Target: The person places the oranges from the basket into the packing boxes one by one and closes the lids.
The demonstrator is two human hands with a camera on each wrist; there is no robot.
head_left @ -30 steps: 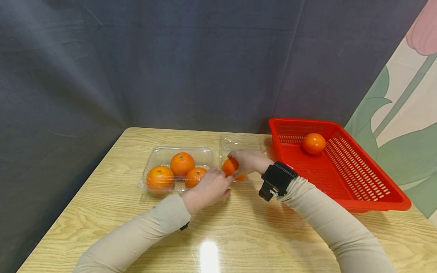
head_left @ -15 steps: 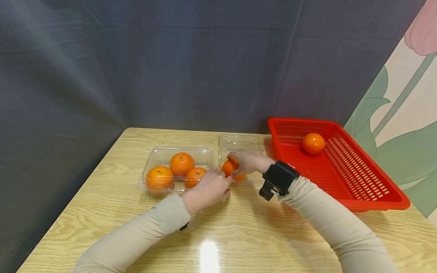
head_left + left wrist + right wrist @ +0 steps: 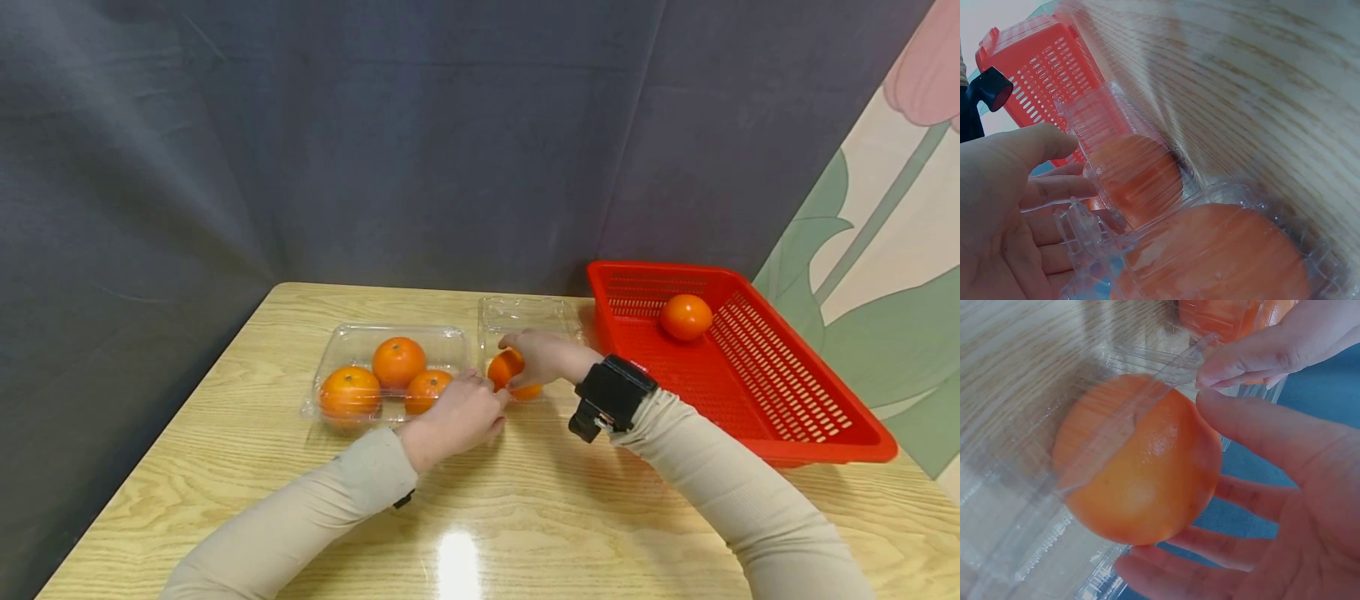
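My right hand [image 3: 551,357] grips an orange [image 3: 1141,481], with thumb and fingers around its side, at a clear plastic clamshell [image 3: 525,313]. Part of the clamshell's wall crosses in front of this orange in the right wrist view. Beside it, another orange [image 3: 529,392] is mostly hidden by that hand. With thumb and fingers my left hand [image 3: 461,414] pinches the near left edge of the same clamshell. To the left stands a second clear clamshell [image 3: 345,337] holding three oranges [image 3: 399,362], one partly behind the left hand.
A red perforated basket [image 3: 697,379] stands on the right of the wooden table [image 3: 525,517], with one orange [image 3: 686,317] in its far part. A dark cloth [image 3: 412,150] hangs behind the table. At the right is a flower-patterned wall [image 3: 892,300].
Both hands stay in nearly the same place. Only a slight shift of the head view shows; the oranges and clamshells keep their positions.
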